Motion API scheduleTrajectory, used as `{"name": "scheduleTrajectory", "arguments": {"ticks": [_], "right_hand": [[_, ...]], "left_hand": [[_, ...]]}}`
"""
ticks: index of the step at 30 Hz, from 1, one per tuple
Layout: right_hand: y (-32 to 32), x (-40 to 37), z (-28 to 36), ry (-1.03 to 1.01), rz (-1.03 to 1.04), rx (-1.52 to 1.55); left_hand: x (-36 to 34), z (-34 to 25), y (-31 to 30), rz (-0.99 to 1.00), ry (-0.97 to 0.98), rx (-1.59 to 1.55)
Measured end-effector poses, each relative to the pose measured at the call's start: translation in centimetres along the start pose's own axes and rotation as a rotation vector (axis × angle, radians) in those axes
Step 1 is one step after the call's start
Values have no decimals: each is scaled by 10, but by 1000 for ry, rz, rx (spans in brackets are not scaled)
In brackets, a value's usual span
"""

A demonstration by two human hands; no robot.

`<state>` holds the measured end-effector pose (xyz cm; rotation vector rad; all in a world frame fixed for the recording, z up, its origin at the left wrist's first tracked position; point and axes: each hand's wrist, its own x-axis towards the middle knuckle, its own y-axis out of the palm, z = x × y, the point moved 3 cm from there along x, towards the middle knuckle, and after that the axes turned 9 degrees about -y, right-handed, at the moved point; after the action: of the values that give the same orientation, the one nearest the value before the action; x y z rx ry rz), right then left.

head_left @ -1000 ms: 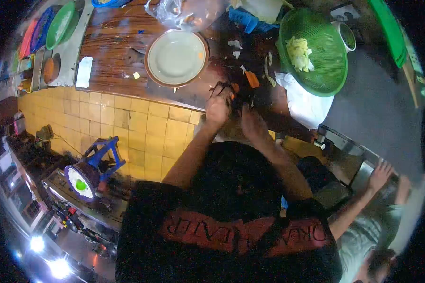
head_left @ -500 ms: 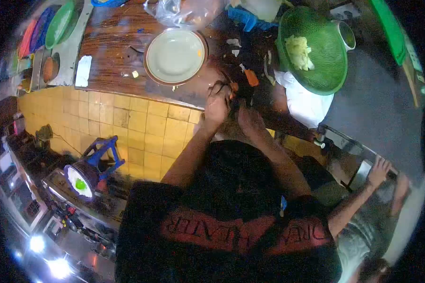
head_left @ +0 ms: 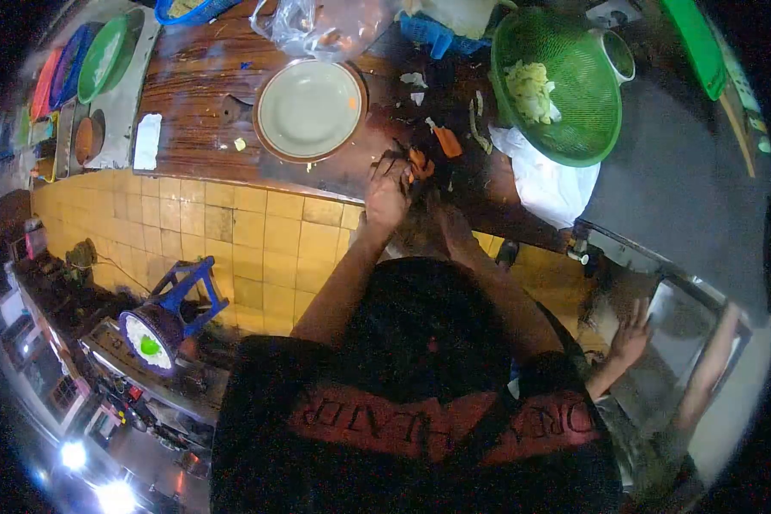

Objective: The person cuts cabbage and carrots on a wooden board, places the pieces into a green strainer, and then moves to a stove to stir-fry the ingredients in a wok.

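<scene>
At the near edge of the wooden table, my left hand [head_left: 389,187] is closed with bent fingers over orange pieces that look like carrot [head_left: 420,164]. My right hand [head_left: 451,224] is closed just to its right, low and in shadow; whatever it grips is too dark to make out. A flat orange piece [head_left: 446,140] lies just beyond my hands, among pale scraps [head_left: 478,128]. Left of them stands a cream plate with a brown rim [head_left: 308,111], with a small orange bit on it.
To the right, a green basket [head_left: 604,120] holds chopped cabbage [head_left: 531,90] beside a white plastic bag [head_left: 552,184]. A clear bag [head_left: 325,34] lies at the back. Left on the floor stands a blue stool [head_left: 201,295]. Another person's hand [head_left: 630,332] is at the lower right.
My hands stay together at the table edge, with more of the orange pieces showing beside my left hand. The other person's hand at the right has moved left and down.
</scene>
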<state>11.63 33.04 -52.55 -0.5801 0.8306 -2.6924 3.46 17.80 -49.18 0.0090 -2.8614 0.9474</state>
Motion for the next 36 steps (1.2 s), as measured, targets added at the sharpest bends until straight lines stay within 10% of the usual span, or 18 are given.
{"name": "scheduleTrajectory", "arguments": {"ticks": [1, 2, 3, 13, 15, 18, 30, 36], "right_hand": [[-2, 12, 4, 421, 203, 223], [0, 3, 3, -165, 154, -396], [0, 24, 6, 212, 461, -386], [-2, 14, 10, -103, 134, -440], [-18, 50, 36, 459, 515, -399], [-14, 30, 31, 552, 452, -312], [44, -51, -65, 394, 397, -194], [-19, 55, 43, 585, 538, -292]], "left_hand": [[-1, 2, 1, 2, 2, -1], [-1, 5, 3, 47, -45, 22], [-2, 5, 4, 93, -92, 43], [-5, -2, -3, 33, -86, 29], [-4, 2, -1, 122, -121, -2], [-5, 2, 1, 55, -130, 97], [-2, -2, -3, 83, -102, 11], [-5, 7, 4, 57, -133, 30]]}}
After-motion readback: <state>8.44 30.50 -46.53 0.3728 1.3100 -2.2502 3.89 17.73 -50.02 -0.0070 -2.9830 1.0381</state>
